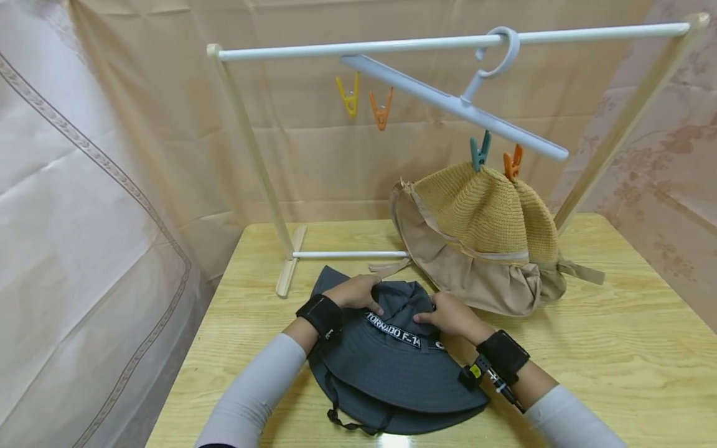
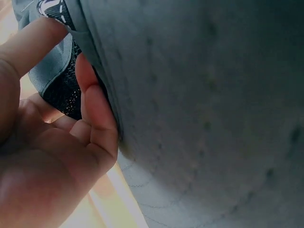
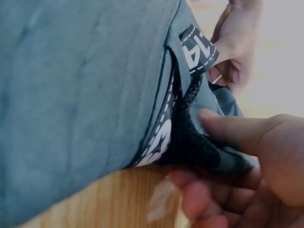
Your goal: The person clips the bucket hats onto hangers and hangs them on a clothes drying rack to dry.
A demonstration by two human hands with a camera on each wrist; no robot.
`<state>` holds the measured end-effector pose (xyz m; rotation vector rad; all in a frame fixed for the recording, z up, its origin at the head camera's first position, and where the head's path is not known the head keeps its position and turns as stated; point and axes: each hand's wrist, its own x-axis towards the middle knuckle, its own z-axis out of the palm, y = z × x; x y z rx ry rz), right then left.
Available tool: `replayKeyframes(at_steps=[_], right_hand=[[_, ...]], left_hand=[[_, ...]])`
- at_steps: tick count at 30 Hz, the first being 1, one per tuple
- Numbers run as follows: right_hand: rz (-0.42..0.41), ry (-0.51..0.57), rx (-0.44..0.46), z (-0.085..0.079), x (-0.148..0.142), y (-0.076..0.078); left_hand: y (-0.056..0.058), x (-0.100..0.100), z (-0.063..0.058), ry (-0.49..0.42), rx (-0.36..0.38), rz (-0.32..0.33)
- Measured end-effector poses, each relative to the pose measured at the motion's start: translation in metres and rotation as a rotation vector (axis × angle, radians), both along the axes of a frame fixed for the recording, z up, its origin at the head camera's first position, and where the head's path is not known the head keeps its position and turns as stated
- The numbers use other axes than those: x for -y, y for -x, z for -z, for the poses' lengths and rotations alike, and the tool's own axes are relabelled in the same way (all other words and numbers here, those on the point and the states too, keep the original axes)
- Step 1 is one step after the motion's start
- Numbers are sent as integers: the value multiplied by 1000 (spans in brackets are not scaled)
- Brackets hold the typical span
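A dark grey-blue bucket hat (image 1: 386,367) with a wide brim and a lettered black band (image 1: 399,331) lies on the table, its brim toward me. My left hand (image 1: 354,292) grips the left side of the crown; in the left wrist view its thumb presses near the band, fingers curled at the fabric edge. My right hand (image 1: 450,317) pinches the crown's right side. The right wrist view shows that thumb (image 3: 232,130) on the cloth, fingers beneath, and black mesh (image 3: 192,142) in a fold. A black cord (image 1: 350,425) hangs from the brim.
Behind stands a rack with a white bar (image 1: 358,47). A tilted pale hanger (image 1: 426,93) hangs there, holding a tan knitted hat (image 1: 476,211) by a teal clip (image 1: 479,151) and an orange clip (image 1: 512,163). Yellow (image 1: 350,99) and orange clips (image 1: 382,112) hang further left.
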<state>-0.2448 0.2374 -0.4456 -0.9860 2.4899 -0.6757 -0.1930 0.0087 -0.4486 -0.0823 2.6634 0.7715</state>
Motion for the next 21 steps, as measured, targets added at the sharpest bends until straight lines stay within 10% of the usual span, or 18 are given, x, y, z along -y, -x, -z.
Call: replayKeyframes(at_steps=[10, 21], right_hand=[[-25, 100, -53, -6, 1, 2], [26, 213, -89, -20, 3, 1]], left_hand=[[-1, 13, -1, -105, -54, 20], [-6, 13, -12, -284, -290, -78]])
